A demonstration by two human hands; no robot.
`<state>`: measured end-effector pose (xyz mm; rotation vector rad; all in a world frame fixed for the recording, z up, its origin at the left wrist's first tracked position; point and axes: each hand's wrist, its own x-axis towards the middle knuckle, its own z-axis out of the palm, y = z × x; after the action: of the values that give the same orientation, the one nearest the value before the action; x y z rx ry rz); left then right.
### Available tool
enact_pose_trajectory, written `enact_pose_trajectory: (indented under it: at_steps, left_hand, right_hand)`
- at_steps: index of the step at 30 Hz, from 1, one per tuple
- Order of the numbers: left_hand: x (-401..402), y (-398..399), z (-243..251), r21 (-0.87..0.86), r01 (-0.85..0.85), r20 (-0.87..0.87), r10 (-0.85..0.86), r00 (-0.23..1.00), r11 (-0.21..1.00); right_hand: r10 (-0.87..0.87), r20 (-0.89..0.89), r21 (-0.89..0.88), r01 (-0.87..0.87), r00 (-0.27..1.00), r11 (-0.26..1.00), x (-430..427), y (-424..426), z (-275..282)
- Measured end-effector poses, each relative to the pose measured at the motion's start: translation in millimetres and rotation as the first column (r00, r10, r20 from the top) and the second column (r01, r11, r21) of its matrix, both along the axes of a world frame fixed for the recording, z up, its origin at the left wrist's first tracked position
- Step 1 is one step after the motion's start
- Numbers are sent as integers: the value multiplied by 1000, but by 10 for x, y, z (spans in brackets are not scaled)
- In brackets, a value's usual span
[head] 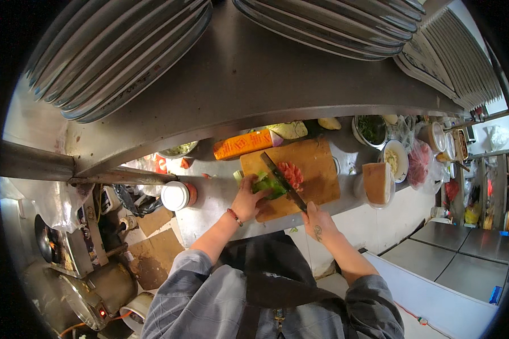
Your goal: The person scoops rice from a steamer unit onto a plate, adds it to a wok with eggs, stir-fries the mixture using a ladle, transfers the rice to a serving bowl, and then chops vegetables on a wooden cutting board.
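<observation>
On a wooden cutting board [322,169] lie green leafy vegetable pieces [271,186] and sliced red meat or sausage [290,174]; which of the two the red slices are I cannot tell. My left hand [250,199], with a beaded bracelet at the wrist, holds the green vegetable on the board's left part. My right hand [319,221] grips the handle of a kitchen knife [283,180]. The dark blade slants up and left across the board, between the green pieces and the red slices, close to the fingers of my left hand.
Above the board are an orange carton [242,145] and a cabbage [292,129]. Bowls of greens [370,129] and pale shreds [391,161] stand at right, near a brown-topped container [375,183]. A white-lidded jar [174,196] stands left. A metal shelf [254,84] with stacked plates overhangs the counter.
</observation>
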<state>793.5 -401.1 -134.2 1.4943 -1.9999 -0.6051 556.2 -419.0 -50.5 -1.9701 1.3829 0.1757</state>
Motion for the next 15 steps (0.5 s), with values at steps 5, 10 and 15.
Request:
enact_pose_trajectory:
  at_steps: [5, 10, 15]
  left_hand:
    - [15, 14, 22, -46, 20, -86, -24, 996, 999]
    - [-22, 39, -98, 49, 26, -154, -18, 988, 998]
    - [38, 0, -116, 6, 91, -108, -90, 990, 996]
  right_hand:
    - [65, -167, 132, -43, 984, 990, 45, -141, -191]
    - [88, -29, -132, -91, 996, 987, -25, 74, -359]
    - [67, -51, -26, -69, 996, 997, 13, -29, -7]
